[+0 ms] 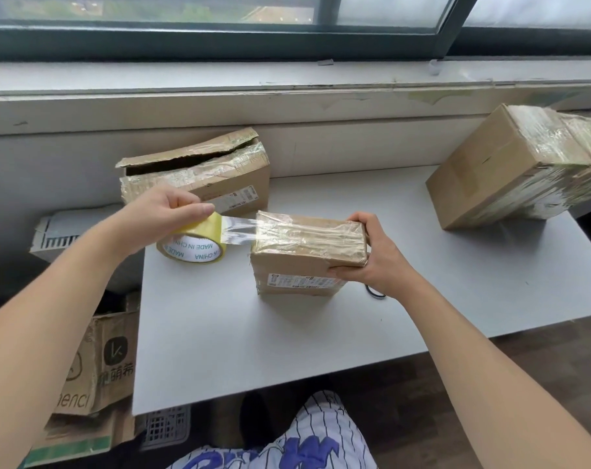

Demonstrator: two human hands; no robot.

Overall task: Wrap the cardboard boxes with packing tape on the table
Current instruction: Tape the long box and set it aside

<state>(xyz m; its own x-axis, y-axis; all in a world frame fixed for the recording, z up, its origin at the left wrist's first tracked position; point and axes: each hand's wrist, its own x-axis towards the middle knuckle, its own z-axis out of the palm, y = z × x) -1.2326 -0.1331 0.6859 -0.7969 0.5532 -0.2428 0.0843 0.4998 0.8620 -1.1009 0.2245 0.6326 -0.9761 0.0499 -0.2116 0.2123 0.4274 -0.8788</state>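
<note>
A small cardboard box (301, 255) with a shipping label stands on the white table (321, 333), its top covered in glossy clear tape. My right hand (372, 258) grips the box's right end, thumb in front and fingers on top. My left hand (167, 211) holds a yellowish roll of packing tape (194, 247) just left of the box. A clear strip of tape (238, 231) stretches from the roll to the box's upper left edge.
An open, torn box (199, 170) sits at the table's back left. A larger tape-wrapped box (520, 170) rests tilted at the back right. Worn cartons (98, 363) and a crate stand on the floor to the left. A dark loop (375, 294) lies behind my right wrist.
</note>
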